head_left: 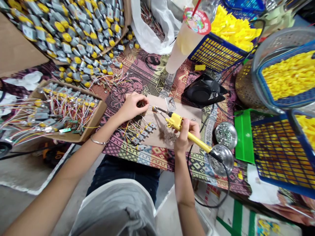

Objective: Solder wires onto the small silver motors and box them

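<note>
My right hand [185, 134] grips a yellow soldering iron [183, 127], its metal tip pointing left toward my left hand. My left hand [133, 105] pinches a small motor with wires against a brown cardboard work sheet [183, 111], right at the iron's tip. A row of several small motors with coloured wires [142, 134] lies on the sheet just below my left hand. A burnt dark patch marks the sheet beside the iron.
A cardboard box of wired motors [61, 111] sits at left, a big heap of silver-and-yellow motors [73, 29] at top left. Blue baskets of yellow plastic parts [283, 75] fill the right. Two round metal tins [223, 146], a black fan [204, 91], a drink cup [187, 36].
</note>
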Available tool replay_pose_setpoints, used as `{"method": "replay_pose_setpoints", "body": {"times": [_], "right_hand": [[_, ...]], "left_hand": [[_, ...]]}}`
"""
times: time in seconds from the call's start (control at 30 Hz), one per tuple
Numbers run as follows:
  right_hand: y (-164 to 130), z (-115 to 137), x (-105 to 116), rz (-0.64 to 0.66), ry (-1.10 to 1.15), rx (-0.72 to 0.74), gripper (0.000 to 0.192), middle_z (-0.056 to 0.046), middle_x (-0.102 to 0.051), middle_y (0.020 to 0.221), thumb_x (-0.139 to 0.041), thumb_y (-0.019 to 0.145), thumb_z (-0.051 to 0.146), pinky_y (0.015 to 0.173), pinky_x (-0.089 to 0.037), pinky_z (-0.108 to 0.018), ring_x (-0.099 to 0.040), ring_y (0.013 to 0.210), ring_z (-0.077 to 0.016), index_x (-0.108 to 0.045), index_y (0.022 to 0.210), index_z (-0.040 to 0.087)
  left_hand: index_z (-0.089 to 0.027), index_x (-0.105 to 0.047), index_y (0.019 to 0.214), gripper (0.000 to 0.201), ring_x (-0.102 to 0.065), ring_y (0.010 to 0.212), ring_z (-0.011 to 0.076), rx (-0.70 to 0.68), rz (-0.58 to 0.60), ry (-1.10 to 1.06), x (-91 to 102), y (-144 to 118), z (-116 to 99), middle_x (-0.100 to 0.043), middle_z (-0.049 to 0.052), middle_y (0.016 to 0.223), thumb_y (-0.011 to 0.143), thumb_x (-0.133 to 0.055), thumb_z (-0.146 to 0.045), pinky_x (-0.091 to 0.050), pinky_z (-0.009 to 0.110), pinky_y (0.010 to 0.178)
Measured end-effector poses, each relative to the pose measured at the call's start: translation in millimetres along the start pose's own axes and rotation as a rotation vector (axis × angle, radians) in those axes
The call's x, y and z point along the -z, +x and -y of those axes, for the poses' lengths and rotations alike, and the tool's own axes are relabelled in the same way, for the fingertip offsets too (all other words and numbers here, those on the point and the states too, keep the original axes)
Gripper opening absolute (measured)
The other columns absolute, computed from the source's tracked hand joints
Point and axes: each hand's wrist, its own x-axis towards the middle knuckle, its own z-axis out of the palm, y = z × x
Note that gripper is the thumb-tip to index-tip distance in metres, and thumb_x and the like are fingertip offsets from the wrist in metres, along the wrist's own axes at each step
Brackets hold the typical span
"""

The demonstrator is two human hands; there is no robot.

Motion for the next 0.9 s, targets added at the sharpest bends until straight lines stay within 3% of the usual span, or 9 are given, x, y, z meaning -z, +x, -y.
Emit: {"method": "replay_pose_setpoints", "body": {"times": [0.9], "right_hand": [[-5.3, -3.5, 2.1, 0.010, -0.028, 0.005, 0.044, 0.003, -0.064, 0.074, -0.065, 0.092, 0.065, 0.050, -0.045, -0.030, -0.057, 0.054, -0.0104, -0.058, 0.086, 0.022]], "left_hand": [[-0.022, -0.073, 0.087, 0.007, -0.063, 0.106, 0.0269, -0.006, -0.012, 0.012, -1.1, 0.3, 0.1, -0.080, 0.001, 0.099, 0.090, -0.068, -0.026, -0.034, 0.046, 0.104]]}}
